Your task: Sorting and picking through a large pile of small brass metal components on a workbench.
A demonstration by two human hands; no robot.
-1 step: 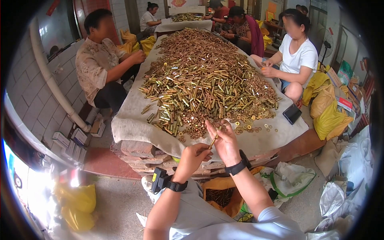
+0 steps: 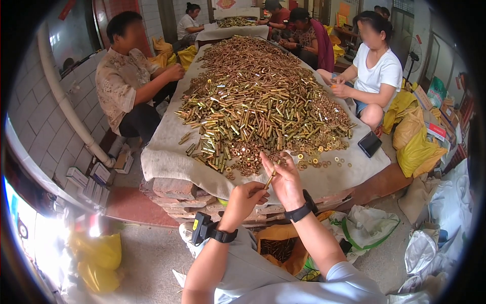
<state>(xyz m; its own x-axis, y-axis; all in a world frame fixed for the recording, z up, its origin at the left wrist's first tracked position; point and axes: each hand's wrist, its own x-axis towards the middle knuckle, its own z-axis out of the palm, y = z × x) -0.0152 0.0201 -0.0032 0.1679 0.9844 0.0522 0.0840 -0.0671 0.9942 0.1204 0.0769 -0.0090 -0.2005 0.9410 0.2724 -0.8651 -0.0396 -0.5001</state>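
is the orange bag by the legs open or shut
Open: the orange bag gapes at its mouth, and dark, thin pieces show inside. How full, I cannot tell.

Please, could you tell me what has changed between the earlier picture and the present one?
Nothing has visibly changed. The left hand still holds the lower end of a thin brass-coloured rod, with the right hand at its upper part. The pile of metal pieces and the dark flat device stayed as they were.

A pale blue top (image 2: 344,286), grey trousers (image 2: 248,263) and black wrist straps (image 2: 223,235) are worn.
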